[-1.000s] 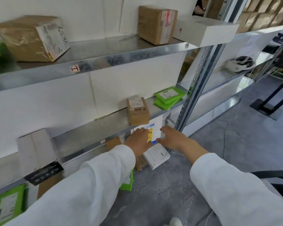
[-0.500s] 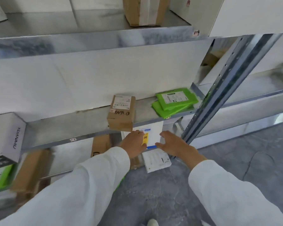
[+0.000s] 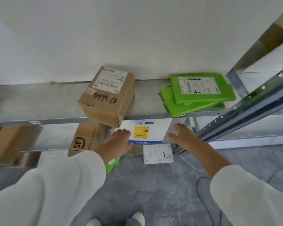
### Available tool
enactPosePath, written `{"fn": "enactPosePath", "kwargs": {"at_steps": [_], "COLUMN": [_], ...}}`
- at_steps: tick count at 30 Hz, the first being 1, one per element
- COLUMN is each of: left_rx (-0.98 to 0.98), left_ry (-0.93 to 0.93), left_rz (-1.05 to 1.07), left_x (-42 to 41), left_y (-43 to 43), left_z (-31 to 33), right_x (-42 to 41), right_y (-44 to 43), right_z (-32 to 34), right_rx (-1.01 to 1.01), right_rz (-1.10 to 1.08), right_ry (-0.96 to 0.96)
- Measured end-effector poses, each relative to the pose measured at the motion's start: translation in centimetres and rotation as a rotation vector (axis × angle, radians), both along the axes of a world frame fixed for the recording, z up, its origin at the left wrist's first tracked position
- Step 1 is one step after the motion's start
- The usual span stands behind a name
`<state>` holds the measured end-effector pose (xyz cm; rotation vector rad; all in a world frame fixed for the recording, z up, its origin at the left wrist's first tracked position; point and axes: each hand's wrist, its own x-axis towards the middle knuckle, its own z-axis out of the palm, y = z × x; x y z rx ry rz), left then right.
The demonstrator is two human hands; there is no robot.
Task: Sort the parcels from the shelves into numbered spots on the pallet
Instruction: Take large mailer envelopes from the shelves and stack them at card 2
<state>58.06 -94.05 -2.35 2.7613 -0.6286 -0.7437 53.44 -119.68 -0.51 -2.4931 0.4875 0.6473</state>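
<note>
A white parcel [image 3: 151, 130] with a yellow label and a blue stripe stands on the lower shelf, under the edge of the middle shelf [image 3: 55, 119]. My left hand [image 3: 120, 141] holds its left edge, fingers curled over the side and thumb by the blue stripe. My right hand [image 3: 182, 136] is at the parcel's right side with fingers spread and straight; I cannot tell whether it touches. A smaller white box [image 3: 158, 154] lies just below the parcel.
On the middle shelf sit a brown box [image 3: 108, 97] with handwriting and a stack of green mailers [image 3: 201, 93]. An SF carton [image 3: 87, 138] and more brown boxes [image 3: 10, 144] fill the lower shelf. A steel upright [image 3: 252, 101] stands right. A green mailer [image 3: 112, 164] and a cable [image 3: 201, 186] lie on the floor.
My view has dropped and moved closer to the shelves. Both hands stay at the white parcel; my right hand's fingers have spread wider beside it.
</note>
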Motion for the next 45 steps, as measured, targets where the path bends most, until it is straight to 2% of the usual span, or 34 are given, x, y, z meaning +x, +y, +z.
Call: {"fn": "enactPosePath", "kwargs": {"at_steps": [4, 7, 9, 12, 15, 18, 22, 25, 32, 36, 41, 45], "left_rx": [0.086, -0.08, -0.167, -0.264, -0.304, -0.262, -0.291, -0.352, -0.447, -0.401, -0.424, -0.459], "left_ry": [0.026, -0.029, -0.057, 0.128, 0.106, 0.054, 0.158, 0.154, 0.263, 0.292, 0.278, 0.27], "left_rz": [0.167, 0.465, 0.554, 0.515, 0.58, 0.678, 0.719, 0.678, 0.534, 0.549, 0.66, 0.656], "left_x": [2.0, 3.2, 4.2, 5.8, 7.2, 7.7, 7.6, 7.0, 1.8, -1.3, -4.9, -7.6], "left_y": [1.4, 2.3, 2.9, 3.5, 3.6, 2.9, 2.9, 2.4, 1.9, 3.2, 4.3, 5.2], "left_z": [-4.6, -6.7, -8.1, -10.3, -13.2, -13.6, -14.1, -14.0, -11.5, -10.6, -10.7, -9.7], "right_x": [3.2, 5.2, 6.4, 7.8, 8.3, 7.6, 6.7, 5.8, 1.5, -1.3, -5.2, -8.9], "right_y": [-0.5, -0.9, -1.2, -1.4, -1.6, -1.4, -0.8, -0.9, -1.8, -0.8, 1.7, 3.3], "right_z": [-5.2, -8.3, -9.6, -11.3, -13.0, -14.2, -15.1, -15.4, -13.9, -12.5, -11.5, -10.5], "right_rx": [0.042, 0.091, 0.151, 0.27, 0.372, 0.443, 0.493, 0.49, 0.55, 0.594, 0.589, 0.613], "right_rz": [-0.034, -0.108, -0.173, -0.255, -0.287, -0.32, -0.354, -0.342, -0.272, -0.271, -0.282, -0.353], "right_ry": [0.045, -0.038, -0.097, -0.054, -0.051, -0.07, -0.122, -0.144, -0.015, 0.046, 0.04, 0.007]}}
